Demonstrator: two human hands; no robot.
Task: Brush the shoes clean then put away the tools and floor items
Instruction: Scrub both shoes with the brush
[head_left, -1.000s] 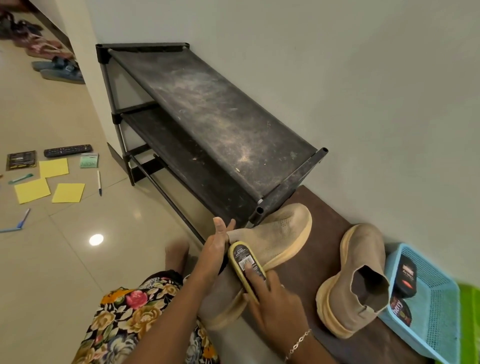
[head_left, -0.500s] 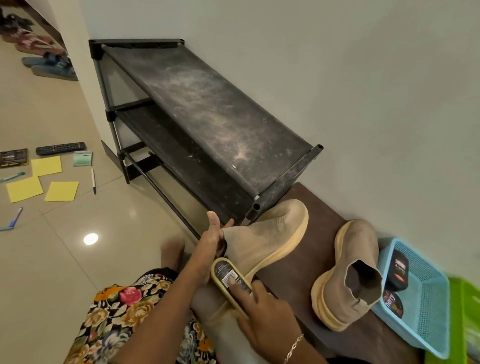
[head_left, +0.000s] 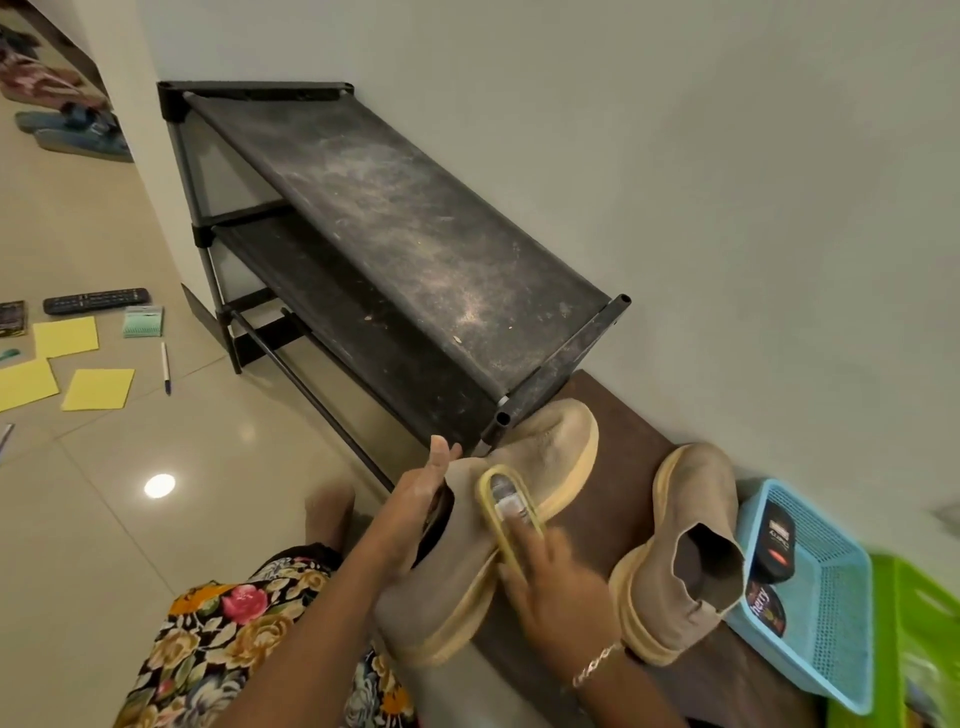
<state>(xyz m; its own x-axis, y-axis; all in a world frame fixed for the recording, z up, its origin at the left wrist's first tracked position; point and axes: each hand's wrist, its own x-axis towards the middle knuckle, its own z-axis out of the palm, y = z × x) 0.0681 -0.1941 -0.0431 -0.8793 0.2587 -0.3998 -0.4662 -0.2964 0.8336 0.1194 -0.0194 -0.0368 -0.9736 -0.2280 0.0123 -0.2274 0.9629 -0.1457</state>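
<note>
1. My left hand (head_left: 423, 493) is tucked into the opening of a tan suede boot (head_left: 524, 467), thumb up along the edge, gripping it so it stays put. The boot lies on its side with its pale yellow sole facing right, toe almost touching the corner of the shoe rack.
2. My right hand (head_left: 558, 582) is clamped on a yellow-edged shoe brush (head_left: 506, 506), fingers laid flat over its back. The brush sits right on the side of the boot, just above the sole line. It's a bit blurry there.
3. The second boot (head_left: 685, 545) is on its side too, just right of my brushing hand, on the same dark brown mat (head_left: 618, 410). Its opening points toward the basket.
4. A light blue plastic basket (head_left: 831, 613) sits touching that second boot, with a black polish bottle (head_left: 779, 540) lying in it, plus a round tin half hidden under the boot's collar.
5. The black two-shelf rack (head_left: 395, 223) stands against the wall, really dusty on top.
6. Floor stuff off to the left, well apart from me: a black remote (head_left: 96, 300), three yellow sticky notes (head_left: 98, 388), a small green pad (head_left: 143, 321) and a pen (head_left: 165, 368).
7. Something bright green (head_left: 914, 623) is at the far right edge, can't tell what.
</note>
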